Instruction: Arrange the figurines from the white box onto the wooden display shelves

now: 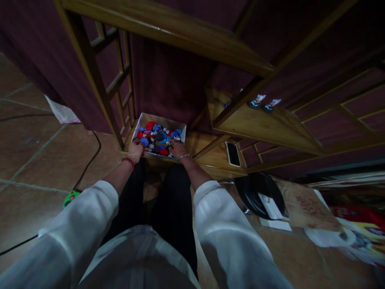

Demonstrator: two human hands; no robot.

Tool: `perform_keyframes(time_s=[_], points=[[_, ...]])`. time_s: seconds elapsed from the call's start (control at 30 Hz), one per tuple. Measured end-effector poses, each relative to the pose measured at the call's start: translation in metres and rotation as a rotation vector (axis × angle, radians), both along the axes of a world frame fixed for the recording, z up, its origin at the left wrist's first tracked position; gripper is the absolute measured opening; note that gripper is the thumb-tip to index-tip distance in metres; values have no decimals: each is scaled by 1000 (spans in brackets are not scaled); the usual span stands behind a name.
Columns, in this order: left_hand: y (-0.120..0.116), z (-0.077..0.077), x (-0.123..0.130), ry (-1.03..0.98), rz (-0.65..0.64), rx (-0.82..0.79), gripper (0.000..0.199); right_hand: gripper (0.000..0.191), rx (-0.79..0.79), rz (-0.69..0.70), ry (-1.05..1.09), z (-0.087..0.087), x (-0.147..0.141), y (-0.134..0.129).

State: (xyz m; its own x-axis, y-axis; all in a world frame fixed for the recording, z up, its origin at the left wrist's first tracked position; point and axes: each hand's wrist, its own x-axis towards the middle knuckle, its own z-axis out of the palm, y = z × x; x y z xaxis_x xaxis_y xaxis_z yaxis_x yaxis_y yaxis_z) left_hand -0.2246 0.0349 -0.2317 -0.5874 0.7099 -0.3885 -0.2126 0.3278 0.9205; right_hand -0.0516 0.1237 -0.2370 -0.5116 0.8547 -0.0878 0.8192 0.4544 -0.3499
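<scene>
A white-walled box (164, 117) stands on the wooden shelf, filled with several small figurines (161, 136) on red, blue and dark round bases. My left hand (136, 151) is at the box's front left corner, its fingers reaching over the edge beside a blue base; what they hold, if anything, is too small to tell. At the right side of the box, my right hand (178, 149) has its fingers inside among the figurines, and their grip is unclear.
Small figurines (271, 105) stand on a raised wooden shelf (261, 124) at right. A phone (233, 154) lies on the lower shelf. Wooden lattice bars (99, 88) rise at left. A black round seat (255, 192), bags and a green power strip (71, 197) are on the floor.
</scene>
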Motion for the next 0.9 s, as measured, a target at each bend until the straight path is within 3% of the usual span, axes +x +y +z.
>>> perform_keyframes(time_s=[0.2,0.33,0.53,0.7,0.9], points=[[0,1,-5,-28,54,11,31,32,67,-13,117,-7,-12,-4],[0,0,-7,-18,53,19,31,30,-9,23,195,-17,-34,-11],[0,-1,-14,-20,65,14,31,29,-133,43,88,-17,-60,-16],[2,-1,-14,-13,83,-5,28,35,-140,68,49,-13,-76,-20],[4,0,-13,-3,68,-26,30,33,-143,73,186,-22,-78,-22]])
